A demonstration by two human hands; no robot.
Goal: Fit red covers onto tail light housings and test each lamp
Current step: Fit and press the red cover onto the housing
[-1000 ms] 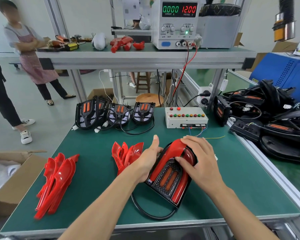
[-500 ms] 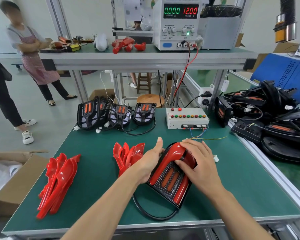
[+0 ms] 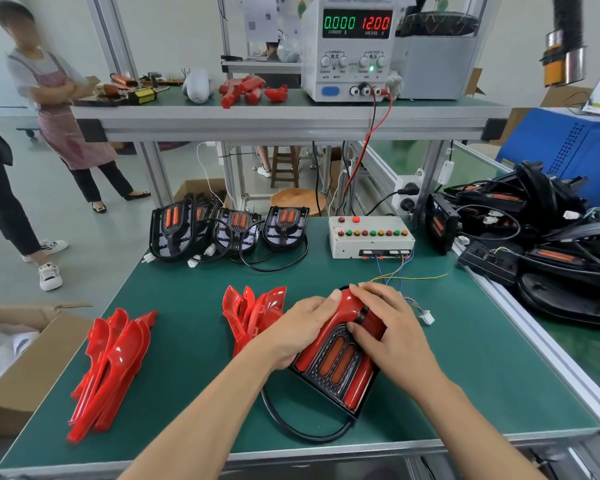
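Both hands bear on one tail light housing (image 3: 333,362) lying on the green bench mat (image 3: 187,292), near its front edge. The left hand (image 3: 298,327) wraps the housing's left flank, thumb laid up along the red cover (image 3: 347,306) at the arched top. The right hand (image 3: 392,327) lies over the upper right of the cover, fingers bent down onto it with the fingertips (image 3: 352,328) at the edge of the black grille; whether they pinch or merely press is not clear from this angle. The cover sits on the housing under both palms, its two orange lenses exposed between the wrists. A black cable (image 3: 291,427) loops from the housing toward the bench front.

Just left of the left hand stands a small cluster of loose red covers (image 3: 250,310); a larger stack (image 3: 111,362) lies further left. Uncovered housings (image 3: 229,226) line the rear of the mat, beside a test box (image 3: 369,237) with coloured buttons. On the shelf above, a power supply (image 3: 354,46) reads 0.000 and 12.00.
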